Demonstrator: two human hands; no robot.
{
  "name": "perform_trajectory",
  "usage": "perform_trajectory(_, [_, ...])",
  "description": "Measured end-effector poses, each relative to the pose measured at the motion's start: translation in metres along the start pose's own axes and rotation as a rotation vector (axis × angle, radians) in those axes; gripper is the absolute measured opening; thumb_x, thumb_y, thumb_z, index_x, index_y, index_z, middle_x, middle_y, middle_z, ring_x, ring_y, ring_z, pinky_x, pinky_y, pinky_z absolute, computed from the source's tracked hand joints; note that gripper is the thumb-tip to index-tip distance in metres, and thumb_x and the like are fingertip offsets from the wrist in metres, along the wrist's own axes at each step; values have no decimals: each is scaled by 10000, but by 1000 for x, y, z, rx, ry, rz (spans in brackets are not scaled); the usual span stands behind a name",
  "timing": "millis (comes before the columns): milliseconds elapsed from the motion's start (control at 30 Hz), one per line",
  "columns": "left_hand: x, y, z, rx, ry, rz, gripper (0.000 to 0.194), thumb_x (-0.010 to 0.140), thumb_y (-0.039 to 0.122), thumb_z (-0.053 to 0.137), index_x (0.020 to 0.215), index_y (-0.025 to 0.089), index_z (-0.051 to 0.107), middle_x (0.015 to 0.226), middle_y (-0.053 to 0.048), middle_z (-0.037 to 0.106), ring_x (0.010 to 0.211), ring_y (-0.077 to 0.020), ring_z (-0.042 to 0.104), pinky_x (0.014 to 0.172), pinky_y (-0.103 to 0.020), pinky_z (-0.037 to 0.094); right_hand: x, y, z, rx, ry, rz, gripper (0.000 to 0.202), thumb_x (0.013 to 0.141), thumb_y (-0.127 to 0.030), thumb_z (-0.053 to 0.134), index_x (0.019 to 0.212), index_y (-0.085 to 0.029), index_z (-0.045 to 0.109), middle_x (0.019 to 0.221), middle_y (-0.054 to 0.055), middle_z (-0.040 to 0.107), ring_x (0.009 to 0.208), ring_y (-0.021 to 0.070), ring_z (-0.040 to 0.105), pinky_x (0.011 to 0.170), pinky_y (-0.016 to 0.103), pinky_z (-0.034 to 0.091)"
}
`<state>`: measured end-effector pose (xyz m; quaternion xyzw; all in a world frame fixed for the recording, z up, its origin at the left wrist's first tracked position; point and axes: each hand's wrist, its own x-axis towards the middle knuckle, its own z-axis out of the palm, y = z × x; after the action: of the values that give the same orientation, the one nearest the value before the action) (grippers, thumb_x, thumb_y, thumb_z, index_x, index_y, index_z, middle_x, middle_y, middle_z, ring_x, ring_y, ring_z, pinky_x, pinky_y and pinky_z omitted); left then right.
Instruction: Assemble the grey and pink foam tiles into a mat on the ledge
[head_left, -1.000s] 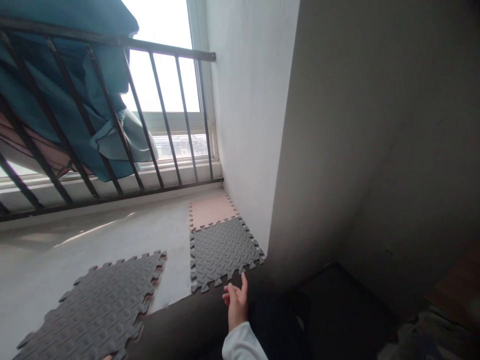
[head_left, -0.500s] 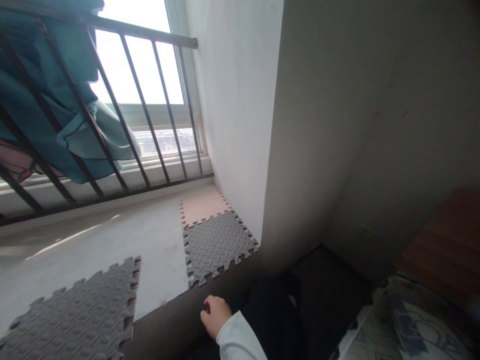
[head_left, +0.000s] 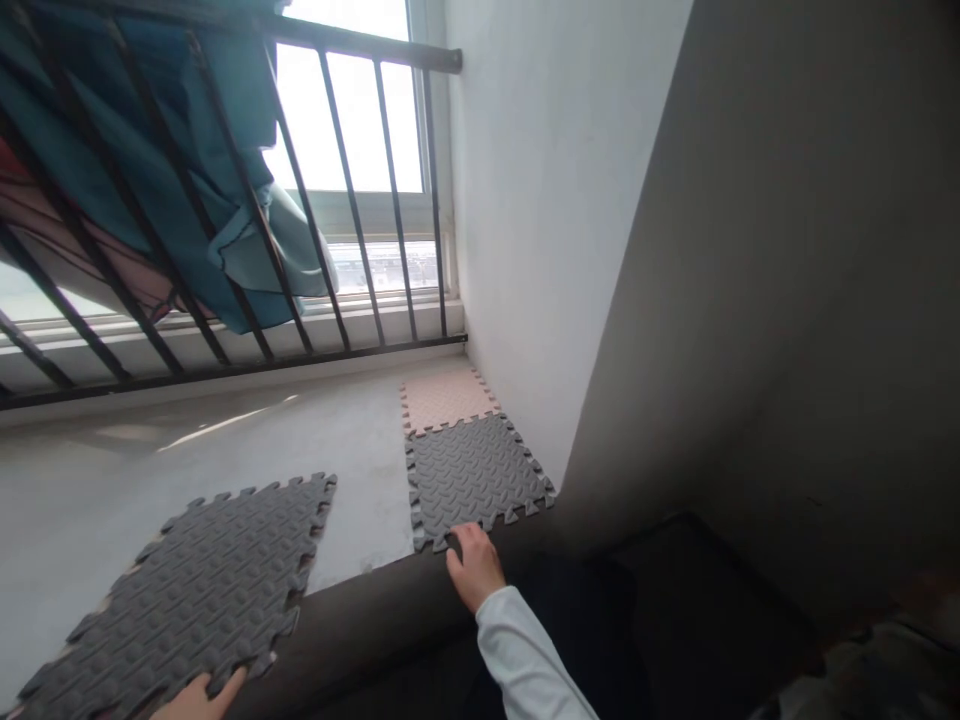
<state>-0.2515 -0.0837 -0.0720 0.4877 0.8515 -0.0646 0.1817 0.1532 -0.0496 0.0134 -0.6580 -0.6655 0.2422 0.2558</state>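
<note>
Looks like matt foam in the left mat (head_left: 202, 570), embossed with bars and bumps, and in the right mat (head_left: 480, 465), ridged. Smooth, dull, concrete-like on the ledge (head_left: 369, 492); matt metal in the railing (head_left: 375, 46); soft cloth in the teal drape (head_left: 199, 150) and sleeve (head_left: 525, 650).

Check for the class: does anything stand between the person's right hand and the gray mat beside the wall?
Nothing visible does. The right hand is at the near edge of the gray mat; contact is hard to confirm. The pink mat lies beyond it, and the wall borders its right side.
</note>
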Motion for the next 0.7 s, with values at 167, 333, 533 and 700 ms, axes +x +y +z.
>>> perform_trajectory(167, [-40,19,-38,42,76,-56,316,710,386,395,811,197,627,861,-77,698,840,-222,630,782,-301,449,30,19,-30,-217,111,94,369,764,-176,405,1099,-171,561,1129,90,546,1037,192,482,873,277,334])
perform_trajectory(333, [-70,71,-46,78,305,369,355,757,335,401,1042,240,590,1129,-44,609,1054,-156,526,903,-261,381,42,31,-25,-365,137,43,373,776,-207,406,1119,-169,546,1186,96,517,1098,207,432,913,322,286])
perform_trajectory(533, [-67,104,-59,263,29,415,440,638,193,566,1062,309,580,1186,-5,573,1135,-188,452,896,-330,371,41,35,-16,-433,62,70,372,772,-247,422,1116,-174,543,1212,102,506,1101,217,432,916,350,281])
perform_trajectory(700, [-62,100,-68,274,-11,398,419,656,214,578,1048,363,575,1166,37,583,1154,-170,425,903,-317,355,41,38,-14,-442,57,73,379,772,-260,427,1127,-190,538,1216,99,502,1107,213,435,918,348,284])
